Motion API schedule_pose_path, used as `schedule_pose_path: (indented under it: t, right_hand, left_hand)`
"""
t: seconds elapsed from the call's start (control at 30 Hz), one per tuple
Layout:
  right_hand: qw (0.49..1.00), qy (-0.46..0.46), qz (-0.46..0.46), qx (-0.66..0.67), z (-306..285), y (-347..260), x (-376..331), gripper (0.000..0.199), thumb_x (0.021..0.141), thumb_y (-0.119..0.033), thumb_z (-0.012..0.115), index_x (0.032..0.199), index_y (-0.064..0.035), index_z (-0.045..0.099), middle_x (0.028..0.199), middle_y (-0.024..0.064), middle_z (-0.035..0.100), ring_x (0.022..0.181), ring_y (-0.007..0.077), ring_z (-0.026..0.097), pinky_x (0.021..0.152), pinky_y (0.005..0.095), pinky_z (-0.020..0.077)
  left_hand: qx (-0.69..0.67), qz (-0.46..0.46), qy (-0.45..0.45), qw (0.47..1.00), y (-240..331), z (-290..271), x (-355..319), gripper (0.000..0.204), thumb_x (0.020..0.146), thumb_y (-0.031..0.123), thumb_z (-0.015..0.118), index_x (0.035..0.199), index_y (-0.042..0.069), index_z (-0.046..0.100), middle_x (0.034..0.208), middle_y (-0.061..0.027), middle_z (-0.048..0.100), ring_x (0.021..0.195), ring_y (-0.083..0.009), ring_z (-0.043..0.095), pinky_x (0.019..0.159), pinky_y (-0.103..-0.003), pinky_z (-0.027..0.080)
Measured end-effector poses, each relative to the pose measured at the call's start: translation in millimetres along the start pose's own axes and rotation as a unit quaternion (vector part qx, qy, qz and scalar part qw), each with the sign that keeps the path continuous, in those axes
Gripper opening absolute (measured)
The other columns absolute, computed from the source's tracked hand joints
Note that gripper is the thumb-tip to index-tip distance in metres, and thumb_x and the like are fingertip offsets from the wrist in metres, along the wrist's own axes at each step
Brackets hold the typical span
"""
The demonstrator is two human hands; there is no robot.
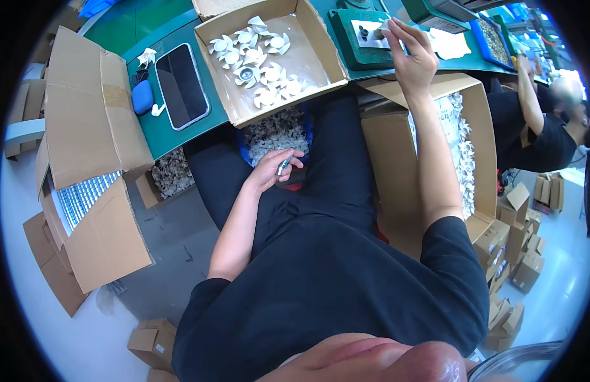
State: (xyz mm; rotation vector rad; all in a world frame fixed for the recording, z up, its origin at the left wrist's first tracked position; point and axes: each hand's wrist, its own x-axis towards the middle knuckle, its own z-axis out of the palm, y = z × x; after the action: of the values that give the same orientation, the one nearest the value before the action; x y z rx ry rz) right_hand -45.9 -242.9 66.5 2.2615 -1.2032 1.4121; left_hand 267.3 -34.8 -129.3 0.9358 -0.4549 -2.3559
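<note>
My right hand (412, 56) reaches up to a green bench machine (355, 56) with a white plate (366, 39) on it. Its fingertips are pinched together beside a small grey cylindrical post (380, 33), and whatever they hold is hidden. Above my lap, my left hand (273, 170) is curled around a small dark and silver part (283, 165), too small to name. Straight ahead, an open cardboard box (295, 113) holds several white fan impellers (269, 75); one shows a dark ring at its hub.
A phone (182, 86), blue case (142, 97) and white earbud (157, 110) lie on the green bench. Between my knees stands a blue bin of white parts (276, 134). Open cartons flank me: one left (85, 114), one right (397, 172). Another person (537, 127) sits at right.
</note>
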Motion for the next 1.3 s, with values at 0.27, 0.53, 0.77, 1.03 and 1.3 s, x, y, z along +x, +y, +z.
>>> schedule_pose_path:
  t: [0.27,0.53,0.77,1.03,1.3]
  right_hand:
    - [0.997,0.029,0.059,0.039,5,-10,-7,0.020,0.092,-0.011,0.078,0.112,-0.0096,0.081,0.108,0.0061,0.077,0.101,0.0180,0.074,0.090,0.0299,0.0581]
    - [1.000,0.000,0.022,0.015,-9,-3,-1,0.027,0.092,-0.012,0.077,0.119,-0.0104,0.078,0.114,0.0081,0.076,0.107,0.0216,0.071,0.097,0.0338,0.0540]
    - [0.997,-0.064,0.033,-0.003,-21,-27,22,0.025,0.083,-0.004,0.079,0.108,-0.0003,0.075,0.101,0.0181,0.072,0.093,0.0278,0.072,0.082,0.0354,0.0562]
    - [0.999,-0.037,0.030,0.015,-7,-12,2,0.029,0.085,0.001,0.078,0.114,-0.0005,0.076,0.113,0.0175,0.073,0.103,0.0298,0.071,0.091,0.0363,0.0556]
    - [0.999,-0.041,0.020,0.015,-10,-15,5,0.029,0.084,0.001,0.079,0.113,-0.0006,0.076,0.113,0.0167,0.074,0.104,0.0289,0.071,0.092,0.0356,0.0547]
  left_hand:
    - [-0.009,0.013,0.007,1.000,2,-1,1,0.038,0.108,0.025,0.053,0.129,-0.006,0.061,0.099,-0.0134,0.069,0.059,-0.0057,0.046,0.049,-0.021,0.037]
    - [-0.007,0.015,-0.003,1.000,-1,0,-2,0.037,0.108,0.025,0.054,0.128,-0.005,0.062,0.099,-0.0130,0.069,0.059,-0.0058,0.047,0.050,-0.021,0.038]
    - [-0.014,-0.002,-0.006,1.000,-1,-3,4,0.036,0.108,0.025,0.055,0.128,-0.005,0.062,0.098,-0.0129,0.070,0.059,-0.0057,0.048,0.050,-0.021,0.039]
    - [-0.010,-0.017,-0.006,1.000,0,1,16,0.037,0.108,0.024,0.054,0.129,-0.006,0.061,0.098,-0.0128,0.070,0.058,-0.0057,0.047,0.050,-0.022,0.039]
    - [-0.021,-0.020,0.007,1.000,-2,-3,14,0.036,0.107,0.024,0.056,0.129,-0.004,0.063,0.097,-0.0133,0.070,0.058,-0.0057,0.047,0.050,-0.021,0.037]
